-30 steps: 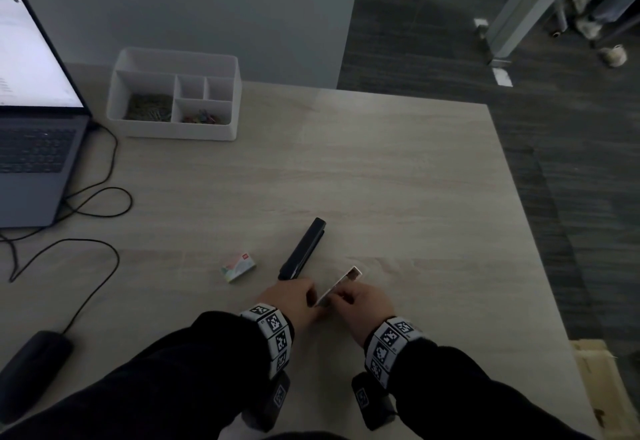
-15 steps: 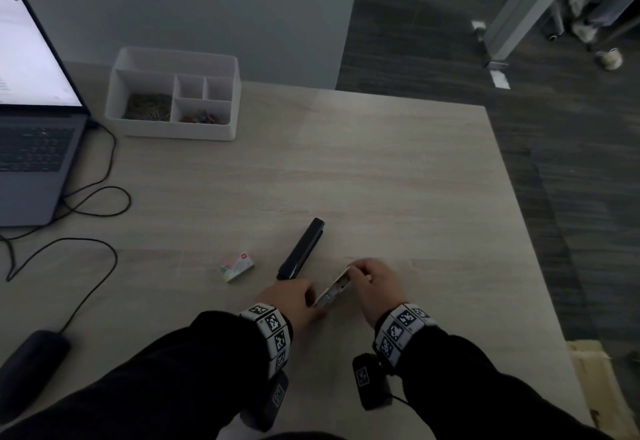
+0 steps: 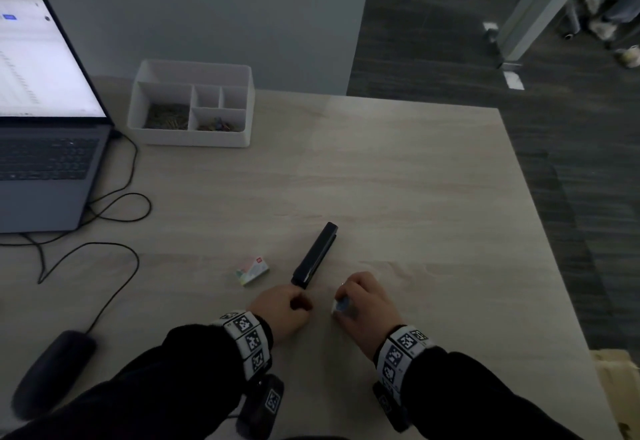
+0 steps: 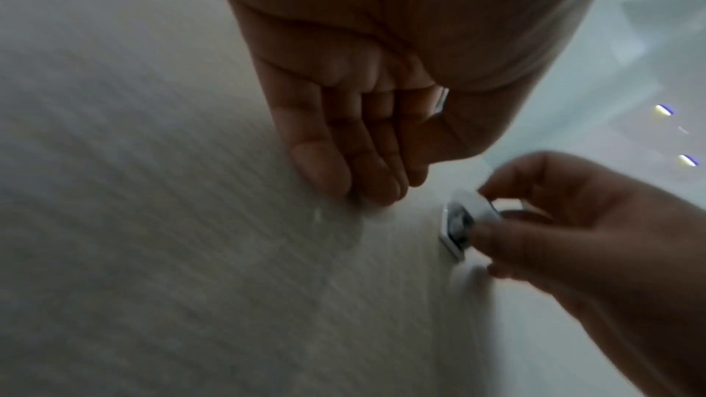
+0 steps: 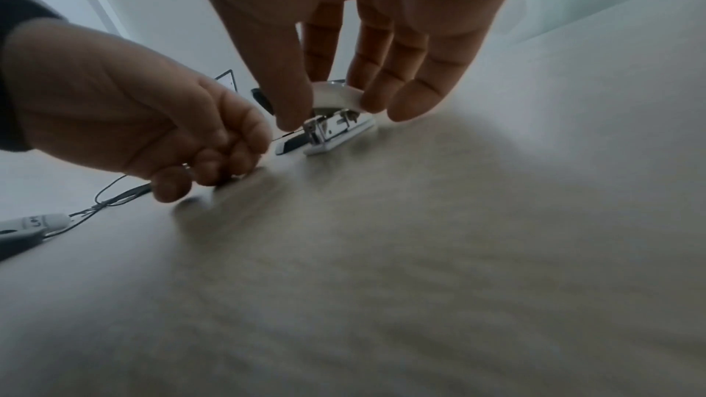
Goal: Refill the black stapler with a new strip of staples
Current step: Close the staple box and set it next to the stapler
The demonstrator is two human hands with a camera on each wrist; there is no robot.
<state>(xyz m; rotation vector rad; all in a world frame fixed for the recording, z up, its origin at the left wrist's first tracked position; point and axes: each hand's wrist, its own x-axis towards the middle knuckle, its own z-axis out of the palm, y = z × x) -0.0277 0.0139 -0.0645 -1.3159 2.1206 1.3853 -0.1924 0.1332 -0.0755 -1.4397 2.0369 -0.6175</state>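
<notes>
The black stapler (image 3: 315,256) lies closed on the table, pointing up-right, just beyond my left hand (image 3: 298,304). A small staple box (image 3: 252,270) lies to its left. My right hand (image 3: 343,297) grips a small white stapler (image 5: 336,129) by its top cover, and the metal mechanism shows beneath. My left hand (image 4: 382,162) is curled in a loose fist beside it, knuckles on the table. A thin silvery strip (image 4: 443,98) shows between its thumb and index finger. In the right wrist view the black stapler (image 5: 263,98) peeks out behind my thumb.
An open laptop (image 3: 45,149) stands at the far left with black cables (image 3: 114,204) trailing from it. A white desk organizer (image 3: 187,136) with clips sits at the back. A dark mouse (image 3: 52,370) lies near left. The table's right edge (image 3: 540,232) drops to the floor.
Both hands held the white stapler together before. My right hand has since come over its top and turned it down, and my left hand has drawn back a little to the left.
</notes>
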